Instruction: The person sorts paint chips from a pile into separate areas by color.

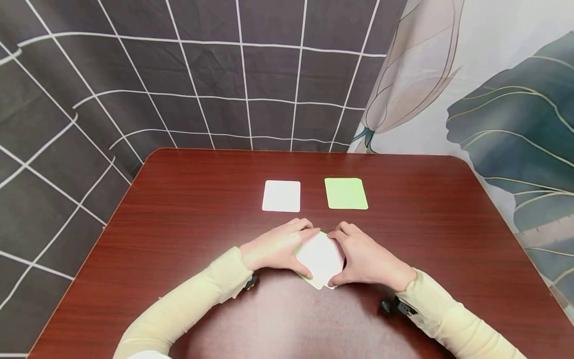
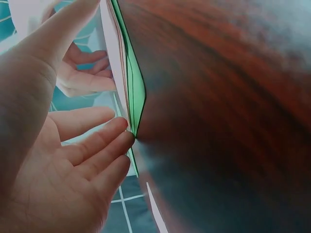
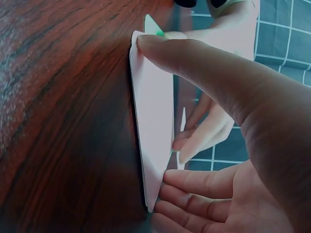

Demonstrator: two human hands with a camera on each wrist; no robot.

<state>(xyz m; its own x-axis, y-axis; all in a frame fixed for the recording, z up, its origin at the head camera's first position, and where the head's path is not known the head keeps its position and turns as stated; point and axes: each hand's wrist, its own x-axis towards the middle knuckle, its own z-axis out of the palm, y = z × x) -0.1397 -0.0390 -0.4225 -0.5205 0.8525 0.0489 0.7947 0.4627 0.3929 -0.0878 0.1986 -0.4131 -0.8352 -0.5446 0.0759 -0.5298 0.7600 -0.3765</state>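
Observation:
A small stack of cards [image 1: 320, 259], white on top with green ones showing at its edges, lies on the dark red wooden table [image 1: 179, 224] near the front. My left hand [image 1: 306, 252] grips its left side and my right hand [image 1: 337, 259] grips its right side, thumbs at the near edge and fingers at the far edge. In the left wrist view the stack [image 2: 127, 87] sits between thumb and fingertips [image 2: 124, 138]. The right wrist view shows the stack [image 3: 153, 145] pinched the same way by the right hand [image 3: 160, 116].
A single white card [image 1: 281, 196] and a single green card [image 1: 346, 193] lie flat side by side farther back on the table. Patterned cloth hangs behind the table's far edge. Both sleeves [image 1: 202, 294] rest near the front edge.

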